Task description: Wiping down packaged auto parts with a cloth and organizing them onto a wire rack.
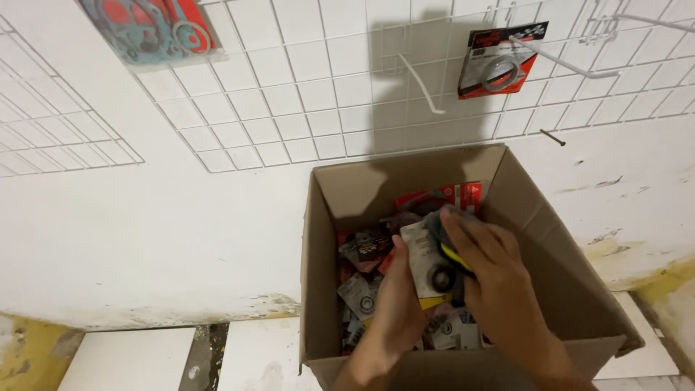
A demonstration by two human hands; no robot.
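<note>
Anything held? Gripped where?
Both hands, left and right, hold a small flat grey packet by its side edges inside the brown cardboard box.

It looked like a small parts shop. A white wire grid (pixel 304 108) on the wall held carded packs (pixel 499 61) on hooks (pixel 423 90). A cardboard box (pixel 579 289) held more.

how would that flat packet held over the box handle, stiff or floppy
The flat packet looks like thin card with a ring part sealed on, so probably light and slightly bendy. Both hands, left and right, pinch it, suggesting a glossy face could slip.
</note>
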